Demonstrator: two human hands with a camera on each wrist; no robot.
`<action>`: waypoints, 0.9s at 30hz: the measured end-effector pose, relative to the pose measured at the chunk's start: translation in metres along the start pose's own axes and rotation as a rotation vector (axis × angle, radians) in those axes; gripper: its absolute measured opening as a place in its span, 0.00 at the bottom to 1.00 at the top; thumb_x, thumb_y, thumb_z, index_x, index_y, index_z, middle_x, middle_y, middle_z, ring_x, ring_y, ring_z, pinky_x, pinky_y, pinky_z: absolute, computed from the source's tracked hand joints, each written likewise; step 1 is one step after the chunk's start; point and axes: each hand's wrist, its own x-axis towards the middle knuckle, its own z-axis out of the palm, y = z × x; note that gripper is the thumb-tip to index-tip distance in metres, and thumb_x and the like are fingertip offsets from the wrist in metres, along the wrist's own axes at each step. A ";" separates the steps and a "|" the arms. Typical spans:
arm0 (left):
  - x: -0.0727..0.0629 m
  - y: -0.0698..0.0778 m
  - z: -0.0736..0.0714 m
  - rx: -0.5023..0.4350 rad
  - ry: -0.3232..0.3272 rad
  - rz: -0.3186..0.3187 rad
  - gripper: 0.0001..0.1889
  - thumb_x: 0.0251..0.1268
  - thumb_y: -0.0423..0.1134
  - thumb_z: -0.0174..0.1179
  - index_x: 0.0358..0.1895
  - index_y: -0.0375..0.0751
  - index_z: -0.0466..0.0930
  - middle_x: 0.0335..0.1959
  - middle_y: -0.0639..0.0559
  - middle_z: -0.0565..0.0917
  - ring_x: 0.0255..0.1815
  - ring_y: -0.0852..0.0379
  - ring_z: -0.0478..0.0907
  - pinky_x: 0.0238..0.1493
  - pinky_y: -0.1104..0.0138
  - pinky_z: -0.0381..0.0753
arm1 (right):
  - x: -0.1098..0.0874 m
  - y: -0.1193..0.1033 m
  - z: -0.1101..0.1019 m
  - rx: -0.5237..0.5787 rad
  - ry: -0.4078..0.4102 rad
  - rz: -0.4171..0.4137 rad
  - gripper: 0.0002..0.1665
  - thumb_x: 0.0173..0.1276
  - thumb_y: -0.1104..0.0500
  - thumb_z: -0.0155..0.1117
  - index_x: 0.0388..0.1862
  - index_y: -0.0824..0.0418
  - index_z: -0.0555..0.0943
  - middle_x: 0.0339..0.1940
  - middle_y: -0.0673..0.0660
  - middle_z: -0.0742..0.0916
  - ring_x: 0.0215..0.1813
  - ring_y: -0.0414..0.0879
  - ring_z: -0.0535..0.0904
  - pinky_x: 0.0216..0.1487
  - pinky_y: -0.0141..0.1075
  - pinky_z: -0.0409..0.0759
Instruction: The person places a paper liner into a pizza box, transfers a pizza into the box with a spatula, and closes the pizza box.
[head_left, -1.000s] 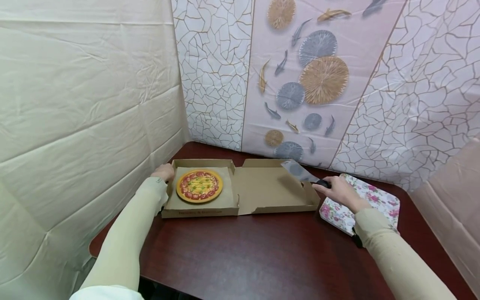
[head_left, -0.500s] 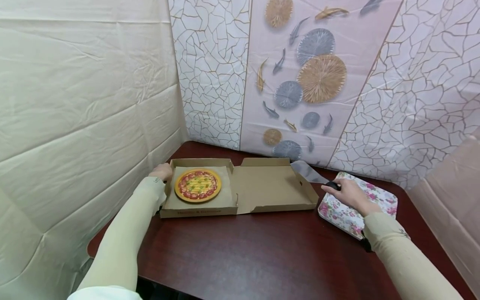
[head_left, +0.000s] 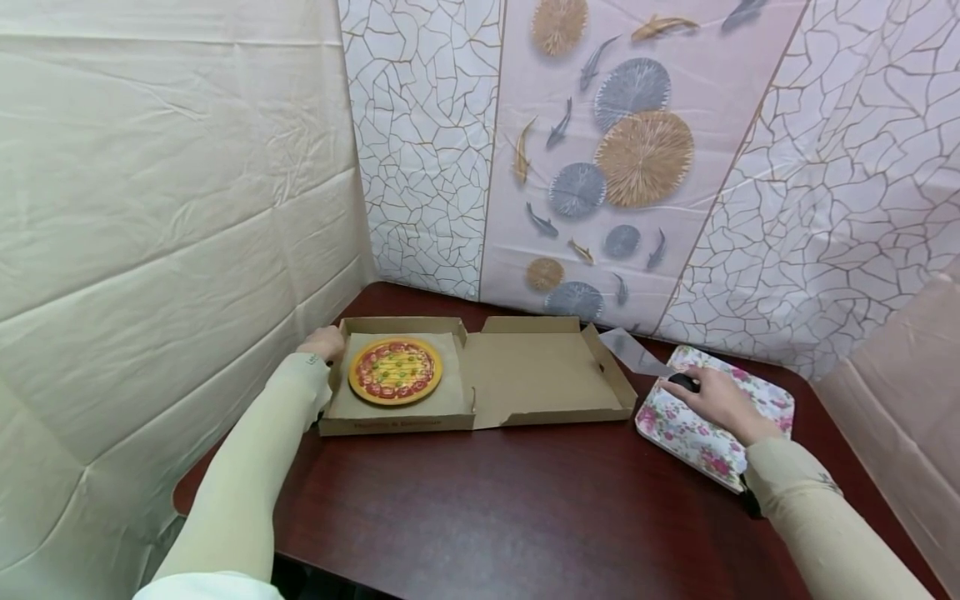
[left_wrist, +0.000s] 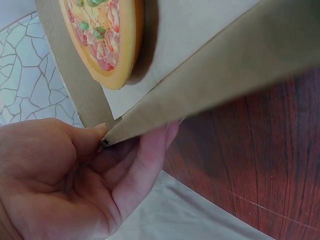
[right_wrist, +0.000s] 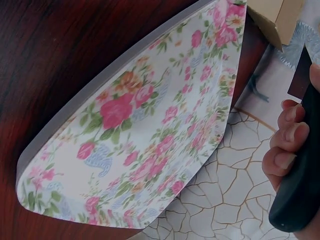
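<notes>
At the left of the open cardboard pizza box (head_left: pixel 551 367), my left hand (head_left: pixel 322 343) pinches the side wall near a corner; the left wrist view shows thumb and fingers on either side of the cardboard. A round pizza (head_left: pixel 396 372) with a yellow rim lies on paper in the box's left half. My right hand (head_left: pixel 723 404) grips the black handle of a broad-bladed knife (head_left: pixel 636 353), with fingers curled round it in the right wrist view. The knife is over the flowered tray (right_wrist: pixel 140 125), its blade pointing toward the box lid. Whether knife and tray touch, I cannot tell.
The dark wooden table (head_left: pixel 517 500) carries the box and tray, with its front edge near me. A beige cloth (head_left: pixel 187 208) hangs along the left side, and a patterned cloth (head_left: pixel 420 167) hangs behind the table.
My right hand has moved right and slightly toward me, carrying the knife from over the box lid's right edge to over the tray. My left hand stays on the box.
</notes>
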 end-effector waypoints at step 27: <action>0.000 -0.002 -0.003 -0.008 -0.034 0.014 0.14 0.73 0.33 0.39 0.48 0.28 0.72 0.40 0.36 0.77 0.34 0.48 0.75 0.29 0.63 0.72 | -0.027 0.041 -0.005 -0.038 0.006 0.055 0.28 0.72 0.40 0.54 0.39 0.67 0.80 0.24 0.55 0.80 0.24 0.44 0.71 0.28 0.36 0.68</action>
